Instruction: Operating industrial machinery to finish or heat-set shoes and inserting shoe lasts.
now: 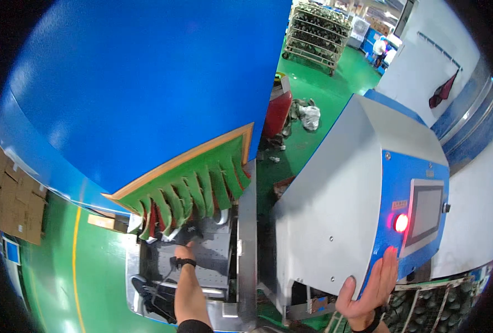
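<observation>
My left hand (184,252), with a black band at its wrist, reaches over a grey perforated metal bed (216,252) toward a green strip curtain (193,194). Its fingers are mostly hidden and blurred. Just beyond them lies a dark object (193,230), partly under the strips, and I cannot tell whether the hand grips it. Left of my forearm, a black object with loops or straps (152,294) rests on the bed's near end; its kind is unclear. My right hand (371,288) lies with fingers outstretched against the lower edge of a grey and blue control box (335,194), below a glowing red button (401,222).
A large blue machine housing (163,83) rises above the curtain. Cardboard boxes (16,194) are stacked at the left. At the back stands a loaded rack (318,36), with a white bag (310,117) on the green floor. A wire rack of dark items (429,308) sits lower right.
</observation>
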### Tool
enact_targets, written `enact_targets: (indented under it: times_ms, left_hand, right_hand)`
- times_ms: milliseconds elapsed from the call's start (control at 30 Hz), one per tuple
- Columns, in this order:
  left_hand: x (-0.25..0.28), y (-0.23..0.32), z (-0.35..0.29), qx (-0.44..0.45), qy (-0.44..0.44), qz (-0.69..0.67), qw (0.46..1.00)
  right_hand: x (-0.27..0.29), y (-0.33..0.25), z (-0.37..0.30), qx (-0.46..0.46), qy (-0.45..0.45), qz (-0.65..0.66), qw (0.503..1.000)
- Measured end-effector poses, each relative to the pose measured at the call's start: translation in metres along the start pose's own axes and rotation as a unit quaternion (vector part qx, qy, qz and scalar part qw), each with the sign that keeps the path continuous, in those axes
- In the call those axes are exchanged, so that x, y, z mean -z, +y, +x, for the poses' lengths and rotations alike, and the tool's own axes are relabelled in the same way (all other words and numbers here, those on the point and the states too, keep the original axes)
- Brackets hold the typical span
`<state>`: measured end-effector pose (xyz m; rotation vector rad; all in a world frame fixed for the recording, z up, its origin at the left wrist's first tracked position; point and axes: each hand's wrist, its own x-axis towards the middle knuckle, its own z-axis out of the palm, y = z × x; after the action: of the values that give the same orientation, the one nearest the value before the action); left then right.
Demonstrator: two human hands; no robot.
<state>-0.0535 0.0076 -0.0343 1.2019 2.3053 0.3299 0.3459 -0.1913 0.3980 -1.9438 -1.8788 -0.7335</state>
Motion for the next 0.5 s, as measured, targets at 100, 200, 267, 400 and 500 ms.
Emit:
enact_targets:
  times_ms: [100, 200, 267, 400, 500]
  left_hand:
    - [0.007, -0.019, -0.004, -0.023, 0.038, 0.06, 0.997]
    - [0.041, -0.011, -0.03, -0.118, 0.028, 0.016, 0.993]
    - [0.074, 0.005, -0.066, -0.065, -0.101, -0.266, 0.956]
    - [0.183, 0.066, -0.238, -0.016, -0.292, -0.501, 0.814]
    - [0.201, 0.035, -0.32, -0.006, -0.386, -0.666, 0.639]
  right_hand:
    - [0.002, -0.007, 0.002, 0.006, -0.001, 0.001, 1.0]
    - [0.0, -0.015, 0.01, 0.005, 0.027, 0.013, 1.0]
    - [-0.002, -0.014, 0.013, 0.008, 0.047, 0.026, 0.999]
    - [0.008, -0.005, 0.009, 0.01, 0.045, 0.103, 0.994]
    - [0.034, -0.012, -0.038, 0.029, -0.012, 0.304, 0.952]
